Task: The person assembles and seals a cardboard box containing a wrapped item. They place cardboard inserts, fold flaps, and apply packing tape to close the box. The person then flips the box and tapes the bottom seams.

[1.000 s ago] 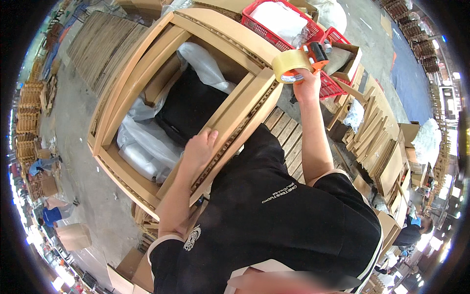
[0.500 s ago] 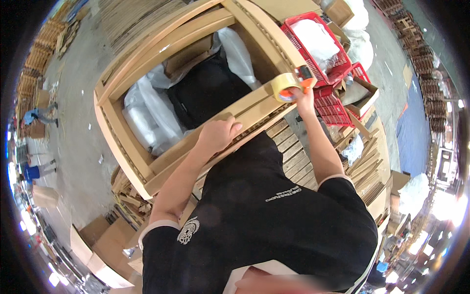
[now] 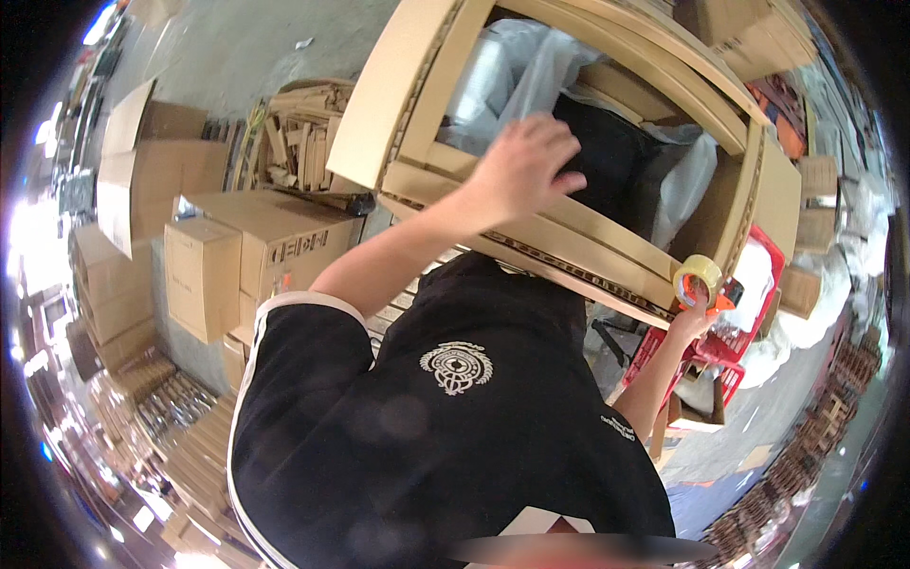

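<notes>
A large cardboard box (image 3: 607,248) with an open top stands in front of me, its walls doubled by thick cardboard edging. Down inside lies a black object (image 3: 602,142), its kind unclear, flanked by translucent plastic padding (image 3: 517,71). My left hand (image 3: 531,163) hovers over the near wall, thumb and fingers apart, holding nothing. At the box's near right corner, my right hand (image 3: 697,318) is wrapped around an orange tape dispenser (image 3: 722,302) carrying a roll of yellowish clear tape (image 3: 700,275).
Red plastic crates (image 3: 766,275) stand beyond my right hand. Closed cartons (image 3: 275,242) are stacked at the left, close to a pile of cardboard strips (image 3: 308,142). A slatted wooden surface shows partly beneath the box.
My left hand has lifted off the near wall and opened over the box. My right hand keeps the tape dispenser at the corner. The whole view has turned, bringing the left-hand cartons in.
</notes>
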Motion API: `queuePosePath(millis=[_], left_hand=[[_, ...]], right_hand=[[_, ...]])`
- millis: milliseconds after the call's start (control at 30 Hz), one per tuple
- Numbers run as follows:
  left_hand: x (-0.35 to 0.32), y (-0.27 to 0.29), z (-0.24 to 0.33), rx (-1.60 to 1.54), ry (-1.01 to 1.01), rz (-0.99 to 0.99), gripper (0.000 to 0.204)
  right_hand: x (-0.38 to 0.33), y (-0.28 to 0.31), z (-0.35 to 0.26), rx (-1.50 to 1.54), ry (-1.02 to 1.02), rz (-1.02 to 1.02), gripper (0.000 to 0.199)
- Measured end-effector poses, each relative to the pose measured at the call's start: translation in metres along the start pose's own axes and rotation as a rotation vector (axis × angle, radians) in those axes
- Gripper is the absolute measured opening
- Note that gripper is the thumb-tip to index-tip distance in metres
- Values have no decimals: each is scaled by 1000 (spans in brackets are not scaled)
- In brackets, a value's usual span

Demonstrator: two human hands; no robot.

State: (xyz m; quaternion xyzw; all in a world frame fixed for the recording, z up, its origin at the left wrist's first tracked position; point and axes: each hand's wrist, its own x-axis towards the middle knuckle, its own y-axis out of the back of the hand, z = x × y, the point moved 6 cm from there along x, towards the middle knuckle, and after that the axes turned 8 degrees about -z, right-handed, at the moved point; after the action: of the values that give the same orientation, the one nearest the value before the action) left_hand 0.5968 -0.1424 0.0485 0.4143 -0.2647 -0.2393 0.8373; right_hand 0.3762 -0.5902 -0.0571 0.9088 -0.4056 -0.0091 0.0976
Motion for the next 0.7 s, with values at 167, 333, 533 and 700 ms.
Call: queuePosePath(millis=[167,333,533,700], left_hand=[[-64,-10,-60,225,170,-151,70],[-58,-26,-76,98,250,-57,63],[86,-9,-65,149,-21,162,55],[245,-43,-107,509,-33,82,71]], right_hand=[[11,0,-2,-146,-16,-54,44],[11,-6,-3,-149,-102,72,56],[12,-7,-5,-195,-80,109,55],[14,-4,-2,-176,-96,147,58]])
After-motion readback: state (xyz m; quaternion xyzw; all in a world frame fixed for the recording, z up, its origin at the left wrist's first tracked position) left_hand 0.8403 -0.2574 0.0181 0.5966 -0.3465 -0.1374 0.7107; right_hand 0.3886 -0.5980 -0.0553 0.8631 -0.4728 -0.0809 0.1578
